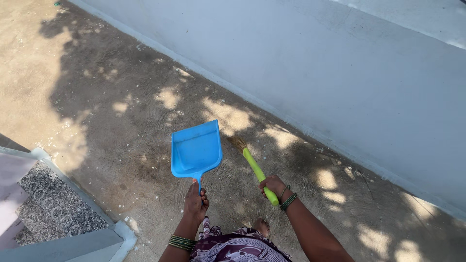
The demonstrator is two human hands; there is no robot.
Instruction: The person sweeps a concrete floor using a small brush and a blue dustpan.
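Observation:
My left hand (pixel 195 201) grips the handle of a blue plastic dustpan (pixel 196 149), held out in front of me above the concrete ground. My right hand (pixel 273 186) is closed on the green handle of a small broom (pixel 254 166); its straw bristles point away from me, just right of the dustpan's far edge. Both wrists wear green bangles. One foot and a patterned garment show at the bottom of the head view.
A pale painted wall (pixel 340 73) runs diagonally along the right. Dappled shade covers the rough concrete ground (pixel 121 121), with small white specks scattered about. A grey-edged step with a speckled stone surface (pixel 53 208) lies at the lower left.

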